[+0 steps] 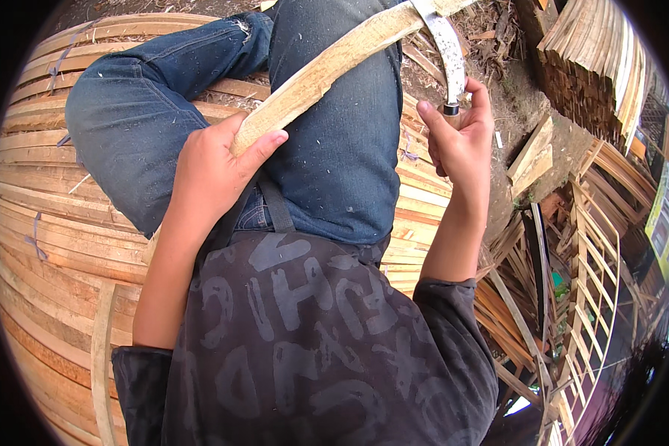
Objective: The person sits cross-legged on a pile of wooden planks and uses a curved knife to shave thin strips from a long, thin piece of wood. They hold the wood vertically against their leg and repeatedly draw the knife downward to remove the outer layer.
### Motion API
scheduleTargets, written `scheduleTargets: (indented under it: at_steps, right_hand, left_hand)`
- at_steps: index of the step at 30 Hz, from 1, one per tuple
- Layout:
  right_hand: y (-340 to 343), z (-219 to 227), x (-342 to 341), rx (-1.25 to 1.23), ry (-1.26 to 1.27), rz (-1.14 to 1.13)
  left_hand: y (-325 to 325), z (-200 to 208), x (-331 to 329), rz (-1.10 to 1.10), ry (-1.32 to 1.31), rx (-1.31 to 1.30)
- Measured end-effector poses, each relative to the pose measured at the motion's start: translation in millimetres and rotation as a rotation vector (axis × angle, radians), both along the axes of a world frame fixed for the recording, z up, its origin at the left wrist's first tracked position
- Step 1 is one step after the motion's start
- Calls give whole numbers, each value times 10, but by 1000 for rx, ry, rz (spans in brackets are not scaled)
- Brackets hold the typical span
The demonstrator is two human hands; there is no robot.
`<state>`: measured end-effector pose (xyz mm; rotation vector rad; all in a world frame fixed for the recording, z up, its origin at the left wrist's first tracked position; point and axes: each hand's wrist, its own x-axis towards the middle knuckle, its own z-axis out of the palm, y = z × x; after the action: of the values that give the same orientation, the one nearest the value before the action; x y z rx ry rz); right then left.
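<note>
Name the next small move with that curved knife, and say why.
Probably one short, light stroke of the curved knife along the wooden strip. The right hand holds the knife with its blade across the strip's far part, while the left hand grips the strip's near end, well clear of the blade. Whether the edge touches the wood, I cannot tell.

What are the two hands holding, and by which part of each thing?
The left hand holds a wooden strip by its near end, thumb on top. The right hand holds a curved knife by its handle.
</note>
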<state>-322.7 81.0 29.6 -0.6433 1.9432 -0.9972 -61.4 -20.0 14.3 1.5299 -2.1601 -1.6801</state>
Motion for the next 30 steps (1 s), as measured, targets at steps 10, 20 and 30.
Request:
scheduleTargets:
  at_steps: [10,20,30]
  right_hand:
    - [37,104,-3,154,-538,262]
    - [-9,-228,177,-187,75,-105]
    - [9,203,-32,127,-499,290]
  left_hand:
    - [5,-16,7,13,-31,20]
    - [-31,22,-9,-6,-39,30]
    - [-18,8,3,2,-44,55]
